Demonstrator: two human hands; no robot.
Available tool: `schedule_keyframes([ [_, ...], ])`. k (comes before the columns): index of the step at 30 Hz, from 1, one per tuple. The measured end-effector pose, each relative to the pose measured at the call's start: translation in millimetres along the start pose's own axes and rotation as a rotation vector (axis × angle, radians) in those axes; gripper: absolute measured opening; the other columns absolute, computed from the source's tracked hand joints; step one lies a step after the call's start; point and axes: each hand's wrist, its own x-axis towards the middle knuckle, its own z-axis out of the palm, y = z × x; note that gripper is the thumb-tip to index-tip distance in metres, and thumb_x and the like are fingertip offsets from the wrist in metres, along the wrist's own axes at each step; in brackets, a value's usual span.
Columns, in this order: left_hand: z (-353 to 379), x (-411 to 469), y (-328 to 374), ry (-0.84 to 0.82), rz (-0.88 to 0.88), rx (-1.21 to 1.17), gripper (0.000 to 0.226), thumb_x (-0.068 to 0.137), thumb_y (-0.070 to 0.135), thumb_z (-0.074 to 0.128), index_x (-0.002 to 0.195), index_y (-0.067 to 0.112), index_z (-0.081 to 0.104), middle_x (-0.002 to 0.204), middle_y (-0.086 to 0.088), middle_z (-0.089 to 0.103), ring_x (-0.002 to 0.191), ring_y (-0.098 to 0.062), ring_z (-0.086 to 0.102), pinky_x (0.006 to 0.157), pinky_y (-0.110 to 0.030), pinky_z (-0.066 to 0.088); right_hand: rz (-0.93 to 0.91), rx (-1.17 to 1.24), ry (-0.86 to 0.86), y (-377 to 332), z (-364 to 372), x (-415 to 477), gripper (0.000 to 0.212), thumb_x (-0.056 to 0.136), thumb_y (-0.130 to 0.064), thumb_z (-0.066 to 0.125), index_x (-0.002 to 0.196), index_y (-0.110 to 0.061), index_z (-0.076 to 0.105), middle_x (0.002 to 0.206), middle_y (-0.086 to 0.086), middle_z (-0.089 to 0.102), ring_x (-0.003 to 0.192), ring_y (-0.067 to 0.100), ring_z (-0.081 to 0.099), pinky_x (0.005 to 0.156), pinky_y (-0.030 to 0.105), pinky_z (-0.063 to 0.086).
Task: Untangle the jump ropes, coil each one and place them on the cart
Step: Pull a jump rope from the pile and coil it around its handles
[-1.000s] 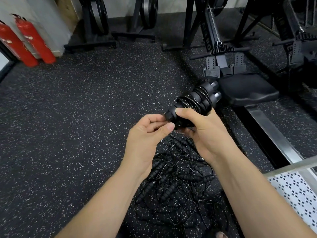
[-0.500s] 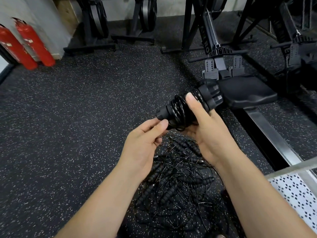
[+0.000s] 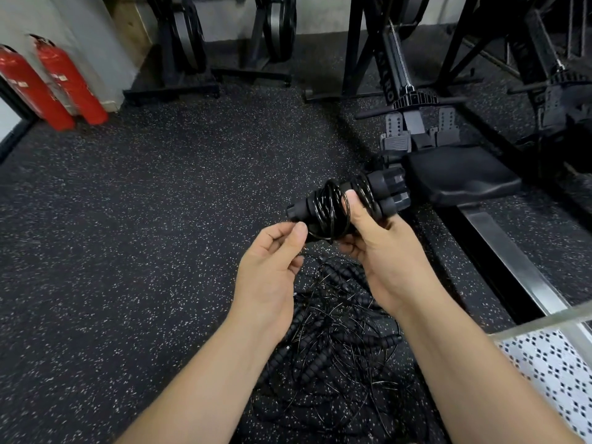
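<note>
Jump rope [image 3: 349,200], glossy cord wound round its paired ribbed handles, sits gripped in my right hand [image 3: 381,248], thumb now slid up onto the coils. My left hand [image 3: 272,267] has dropped off the handle tips and pinches what appears to be the last slack loop; this coil looks nearly done. The tangled pile [image 3: 333,341] waits on the speckled rubber floor [image 3: 144,251], near the cart [image 3: 541,320].

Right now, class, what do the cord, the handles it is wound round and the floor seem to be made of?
Cord: thin and glossy, with glints along its loops; probably plastic-coated cable. Handles: matt black, ribbed; likely moulded plastic or rubber. Floor: matt, grainy black with pale flecks; looks like rubber matting.
</note>
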Motion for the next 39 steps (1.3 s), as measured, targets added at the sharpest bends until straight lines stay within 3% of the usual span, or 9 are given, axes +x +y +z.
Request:
schedule_keyframes([
  [2,1,-2,-2,-0.016,-0.023,-0.041,0.026,0.096,0.019,0.075,0.121,0.011,0.074,0.126,-0.013,0.075,0.106,-0.019,0.061,0.095,-0.034,0.051,-0.021,0.002,0.006,1,0,0,0.044,0.084,-0.054,0.077,0.116,-0.025,0.076,0.115,0.001,0.082,0.099,0.015,0.075,0.083,0.033,0.056],
  [6,4,-3,0,-0.043,-0.065,-0.13,0.018,0.099,0.011,0.071,0.116,0.011,0.075,0.116,-0.008,0.077,0.102,-0.017,0.064,0.096,-0.033,0.053,-0.014,0.004,0.006,4,-3,0,0.044,0.084,-0.054,0.075,0.118,-0.026,0.076,0.116,-0.002,0.082,0.103,0.013,0.077,0.087,0.033,0.055],
  [10,3,-3,2,-0.094,-0.07,-0.146,0.03,0.1,0.01,0.07,0.129,0.014,0.077,0.12,-0.005,0.075,0.095,-0.013,0.057,0.093,-0.03,0.05,0.065,0.04,-0.046,6,-4,3,0.05,0.092,-0.054,0.071,0.128,-0.02,0.074,0.121,0.0,0.081,0.1,0.013,0.074,0.089,0.037,0.051],
  [17,6,-4,0,-0.056,-0.027,-0.167,0.026,0.096,0.0,0.069,0.117,0.015,0.066,0.111,-0.006,0.071,0.092,-0.014,0.059,0.09,-0.031,0.048,0.066,0.065,-0.019,6,-3,4,0.052,0.094,-0.051,0.072,0.132,-0.016,0.072,0.123,0.004,0.08,0.102,0.016,0.073,0.083,0.034,0.051],
  [25,6,-3,-3,-0.009,0.009,-0.127,0.026,0.092,0.008,0.075,0.118,0.014,0.071,0.113,-0.004,0.072,0.09,-0.011,0.058,0.084,-0.028,0.047,0.033,0.079,-0.038,7,0,0,0.037,0.1,-0.039,0.071,0.13,-0.018,0.074,0.125,0.005,0.08,0.101,0.014,0.07,0.082,0.032,0.048],
  [34,5,2,4,-0.045,0.078,0.009,0.012,0.098,0.009,0.07,0.102,0.02,0.073,0.111,-0.003,0.071,0.103,-0.023,0.046,0.08,-0.033,0.039,-0.003,0.056,-0.047,9,1,-2,0.059,0.078,-0.051,0.081,0.127,-0.02,0.074,0.124,0.001,0.08,0.118,0.024,0.071,0.095,0.038,0.048],
  [39,5,3,3,0.027,0.145,0.095,0.013,0.097,0.015,0.067,0.107,0.021,0.072,0.11,0.001,0.072,0.098,-0.019,0.049,0.079,-0.035,0.038,0.037,0.08,-0.048,11,8,-3,0.055,0.078,-0.051,0.083,0.124,-0.021,0.076,0.123,0.001,0.08,0.104,0.015,0.068,0.087,0.036,0.045],
])
